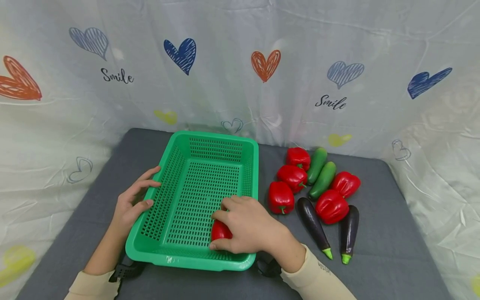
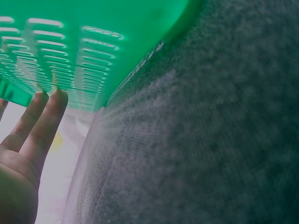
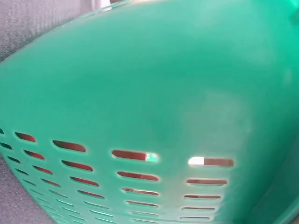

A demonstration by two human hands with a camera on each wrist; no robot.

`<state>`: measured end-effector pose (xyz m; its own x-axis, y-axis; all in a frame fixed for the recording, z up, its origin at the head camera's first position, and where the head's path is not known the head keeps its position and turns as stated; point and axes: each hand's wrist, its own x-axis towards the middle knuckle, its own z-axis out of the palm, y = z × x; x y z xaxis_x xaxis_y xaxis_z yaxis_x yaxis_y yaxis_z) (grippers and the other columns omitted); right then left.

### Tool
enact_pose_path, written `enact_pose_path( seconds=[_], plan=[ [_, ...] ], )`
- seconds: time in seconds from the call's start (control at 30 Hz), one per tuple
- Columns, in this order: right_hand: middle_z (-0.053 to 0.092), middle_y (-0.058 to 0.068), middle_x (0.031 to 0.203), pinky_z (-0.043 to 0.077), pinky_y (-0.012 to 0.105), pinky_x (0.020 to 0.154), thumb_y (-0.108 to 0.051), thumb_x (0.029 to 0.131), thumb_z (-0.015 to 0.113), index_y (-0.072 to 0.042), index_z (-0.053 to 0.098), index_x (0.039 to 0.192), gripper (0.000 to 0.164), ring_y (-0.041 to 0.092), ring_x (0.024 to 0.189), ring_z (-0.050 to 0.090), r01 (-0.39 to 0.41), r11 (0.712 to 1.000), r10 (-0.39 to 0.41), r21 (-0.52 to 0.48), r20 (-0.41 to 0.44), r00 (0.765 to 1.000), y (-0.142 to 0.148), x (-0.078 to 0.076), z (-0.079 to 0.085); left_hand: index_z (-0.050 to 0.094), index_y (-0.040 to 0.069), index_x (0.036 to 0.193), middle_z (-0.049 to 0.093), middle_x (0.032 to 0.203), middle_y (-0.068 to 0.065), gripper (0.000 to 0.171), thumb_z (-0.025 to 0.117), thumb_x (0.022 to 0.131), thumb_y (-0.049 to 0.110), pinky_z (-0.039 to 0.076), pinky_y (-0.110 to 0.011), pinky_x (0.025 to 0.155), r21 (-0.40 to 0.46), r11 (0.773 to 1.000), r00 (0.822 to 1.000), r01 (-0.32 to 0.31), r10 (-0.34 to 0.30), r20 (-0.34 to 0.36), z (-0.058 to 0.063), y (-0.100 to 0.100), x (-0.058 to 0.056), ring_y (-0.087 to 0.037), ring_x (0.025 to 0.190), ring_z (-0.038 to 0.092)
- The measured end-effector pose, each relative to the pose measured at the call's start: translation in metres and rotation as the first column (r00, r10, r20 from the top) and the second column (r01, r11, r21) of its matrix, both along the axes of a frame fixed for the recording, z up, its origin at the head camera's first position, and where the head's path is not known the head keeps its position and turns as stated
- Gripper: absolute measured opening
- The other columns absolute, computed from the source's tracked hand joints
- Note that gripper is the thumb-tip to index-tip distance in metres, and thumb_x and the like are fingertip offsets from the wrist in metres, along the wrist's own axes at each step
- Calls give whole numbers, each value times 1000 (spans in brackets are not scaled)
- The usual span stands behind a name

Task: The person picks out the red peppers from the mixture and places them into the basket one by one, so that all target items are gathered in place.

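A green slotted plastic basket [image 1: 193, 177] stands on the grey table, tilting slightly in the head view. Along its left rim rests my left hand [image 1: 131, 204], with thumb and fingertips touching the edge. In the left wrist view two nearly straight fingers [image 2: 44, 119] touch the basket's outer wall [image 2: 74, 60]. Inside the basket's near right corner, my right hand [image 1: 249, 225] grips a red bell pepper [image 1: 220, 230], partly hidden under the fingers. The right wrist view shows mostly the basket's outer wall [image 3: 140, 93], with red and skin tones through the slots.
Right of the basket lie several red bell peppers [image 1: 281, 197], two cucumbers [image 1: 323, 180] and two eggplants [image 1: 349, 231] with green stem ends. A white curtain [image 1: 225, 96] printed with hearts hangs behind the table [image 1: 393, 233].
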<state>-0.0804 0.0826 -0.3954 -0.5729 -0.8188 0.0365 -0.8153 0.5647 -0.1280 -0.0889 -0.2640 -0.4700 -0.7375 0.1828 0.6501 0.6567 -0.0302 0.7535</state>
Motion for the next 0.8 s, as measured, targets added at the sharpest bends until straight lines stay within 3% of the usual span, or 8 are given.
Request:
enact_pose_path(
  seconds=[0.57,0.8],
  plan=[
    [67,-5,117,55,35,88,-70,97,66,-26,77,133,58,13,104,60,-1,1000,1,1,7,1000,0,0,1,60,-23,125,47,165,-24,42,46,85,-24,37,-27,121,-4,1000,1000,-4,4,11,1,0,1,-27,158,41],
    [67,-4,123,55,38,97,-68,99,66,-25,76,135,57,14,111,62,-8,1000,8,-19,23,1000,1,0,2,60,-23,126,48,166,-24,43,46,85,-24,37,-28,121,-1,1000,1000,1,-1,-2,1,0,0,-27,158,41]
  ],
)
